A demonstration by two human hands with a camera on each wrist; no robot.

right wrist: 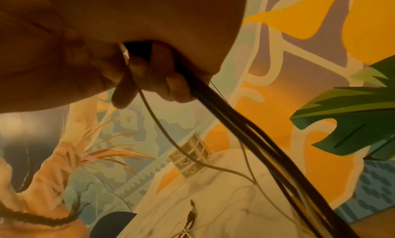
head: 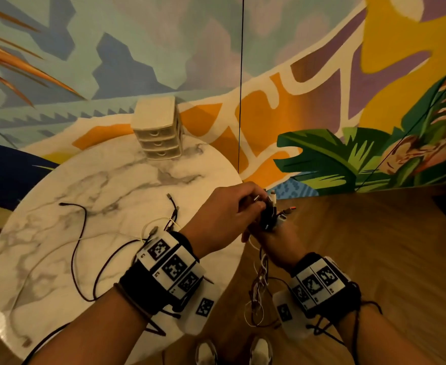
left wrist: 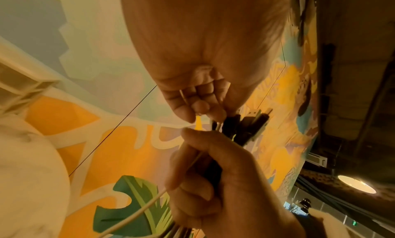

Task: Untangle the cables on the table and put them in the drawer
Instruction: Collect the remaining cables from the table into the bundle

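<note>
My right hand [head: 277,238] is off the table's right edge and grips a bundle of cable plugs [head: 270,214], mostly black. The bundle's cords hang below it in a tangle [head: 260,285]. My left hand [head: 253,205] reaches across and pinches one plug at the bundle's top. In the left wrist view its fingertips [left wrist: 203,106] curl on a white lead beside the plugs [left wrist: 254,121]. In the right wrist view the right hand [right wrist: 149,76] wraps dark cables [right wrist: 245,132] and a white cable [right wrist: 153,113]. More dark cable [head: 77,243] and white cable [head: 106,237] lie on the table.
The round marble table [head: 111,180] stands against a painted wall. A small beige three-drawer unit [head: 158,133], drawers closed, sits at its far edge. Wooden floor [head: 361,259] lies to the right. My shoes [head: 261,349] show below.
</note>
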